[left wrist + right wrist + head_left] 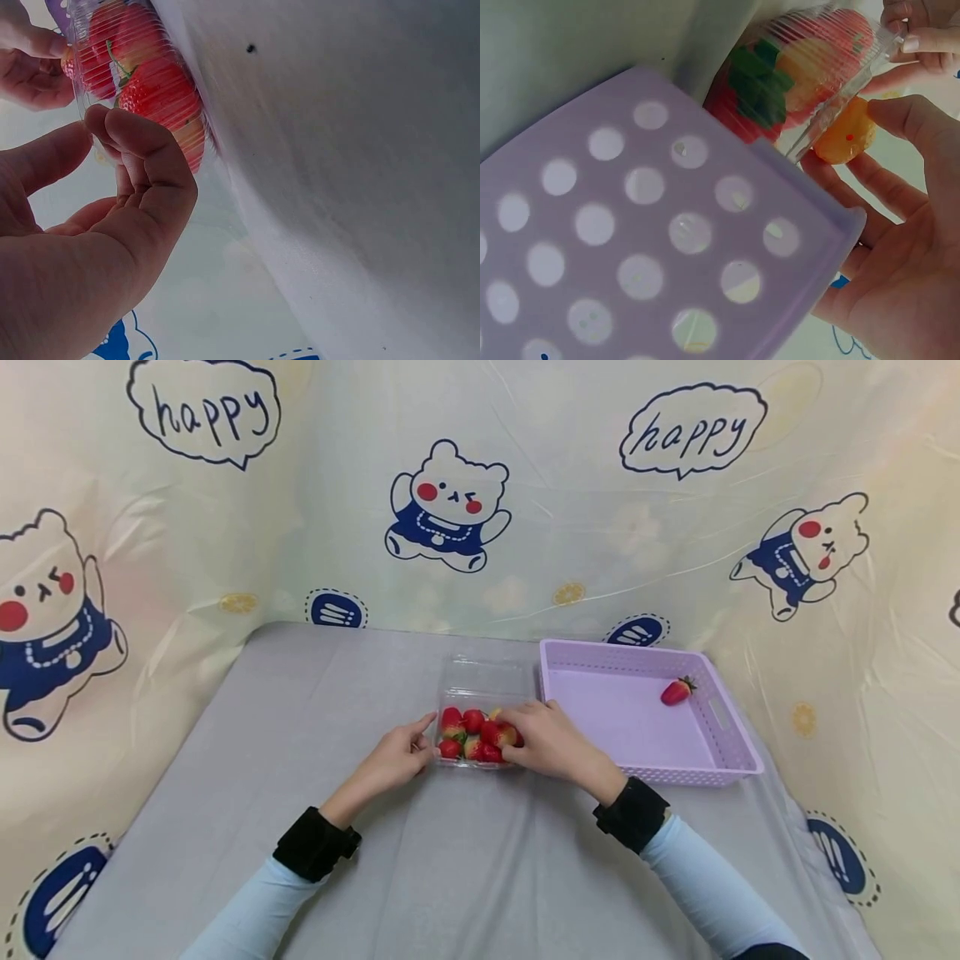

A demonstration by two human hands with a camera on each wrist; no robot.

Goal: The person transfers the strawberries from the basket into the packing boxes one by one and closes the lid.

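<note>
A clear plastic box [474, 765] full of red strawberries [472, 721] sits on the table, its lid [487, 675] folded back behind it. My left hand [393, 756] holds the left rim of that box between thumb and fingers, as the left wrist view [127, 202] shows. Over the box's right end, my right hand [551, 739] pinches a strawberry [845, 135] whose near side looks pale orange. This berry is just above the rim, among the others. Fingers partly cover the right end of the box in the head view.
A lilac basket [622, 710] with perforated walls stands just right of the box, close under my right wrist. One strawberry [677, 692] lies in its far right part. Grey cloth [360, 685] covers the table, and a printed curtain [562, 527] hangs behind.
</note>
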